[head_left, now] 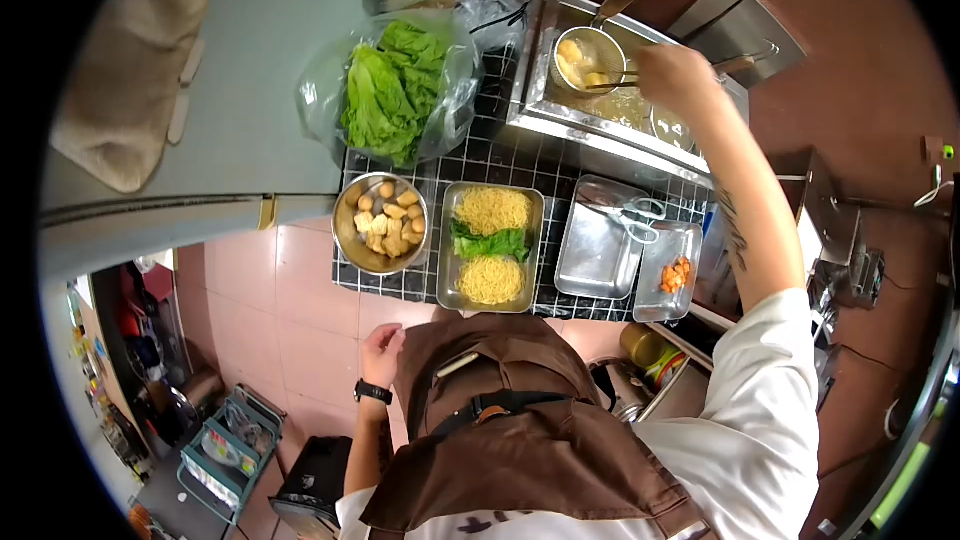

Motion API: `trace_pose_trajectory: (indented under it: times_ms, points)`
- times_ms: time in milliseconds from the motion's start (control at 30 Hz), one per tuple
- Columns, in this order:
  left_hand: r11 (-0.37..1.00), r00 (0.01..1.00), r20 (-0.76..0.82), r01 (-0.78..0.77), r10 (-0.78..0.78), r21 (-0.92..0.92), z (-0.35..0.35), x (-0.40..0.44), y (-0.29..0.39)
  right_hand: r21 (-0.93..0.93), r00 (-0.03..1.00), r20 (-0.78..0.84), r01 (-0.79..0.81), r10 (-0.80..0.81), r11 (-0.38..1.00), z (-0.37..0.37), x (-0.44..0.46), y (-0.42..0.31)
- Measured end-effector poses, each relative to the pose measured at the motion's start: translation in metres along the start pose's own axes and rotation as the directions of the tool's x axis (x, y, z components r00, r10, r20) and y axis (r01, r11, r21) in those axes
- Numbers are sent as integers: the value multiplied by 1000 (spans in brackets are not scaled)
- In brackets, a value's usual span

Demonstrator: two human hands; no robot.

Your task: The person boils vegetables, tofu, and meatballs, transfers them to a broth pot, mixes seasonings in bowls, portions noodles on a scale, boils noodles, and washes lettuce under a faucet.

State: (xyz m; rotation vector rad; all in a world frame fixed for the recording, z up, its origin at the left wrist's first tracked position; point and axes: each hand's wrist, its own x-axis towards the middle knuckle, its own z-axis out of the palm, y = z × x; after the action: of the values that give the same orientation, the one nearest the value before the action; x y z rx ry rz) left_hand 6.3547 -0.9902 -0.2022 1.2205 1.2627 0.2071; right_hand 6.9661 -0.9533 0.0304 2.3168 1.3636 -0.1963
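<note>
My right hand (677,77) is over the fryer-like metal tank (530,105), closed on a pair of thin dark tongs or chopsticks (612,86); which of the two I cannot tell. Their tips reach into a round strainer basket (557,68) that hangs in the liquid. Pale yellow pieces of food (571,52) lie in the basket. My left hand (382,352) hangs beside the apron (480,360), below the steel bowl (338,230). Nothing shows in its loosely curled fingers. The bowl holds balls and chunks of food (385,232).
Noodles (492,282) and greens fill a metal tray (441,250). Scissors (635,217) rest on another tray (590,275); a smaller tray (655,314) holds orange pieces. Lettuce (395,90) sits in a plastic bag (318,90). A second strainer (670,127) is in the tank.
</note>
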Motion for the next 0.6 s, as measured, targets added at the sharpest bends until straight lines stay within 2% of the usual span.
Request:
trace_pose_trajectory:
  times_ms: [33,100,300,400,500,567,600]
  points:
    - [1000,1000,-12,-6,6,-10,0,-2,0,-63,996,0,85,-85,994,10,15,-3]
    - [1000,1000,-12,17,-17,-2,1,-7,0,-49,993,-56,104,-107,993,18,27,-11]
    - [997,997,-29,77,-76,16,3,-12,-21,-97,970,-242,10,-33,995,-44,-11,24]
    - [998,998,-21,66,-66,14,11,-5,-14,-98,988,-153,21,-36,995,-69,-29,27]
    - [997,997,3,71,-71,30,15,4,-9,-176,997,0,74,-76,982,-55,-14,17]
    - [998,999,-12,53,-53,33,13,12,-5,-287,979,-54,172,-195,942,-39,-8,12]
    - [999,999,-36,29,-28,23,13,19,-3,-250,978,-92,157,-185,955,-36,-11,17]
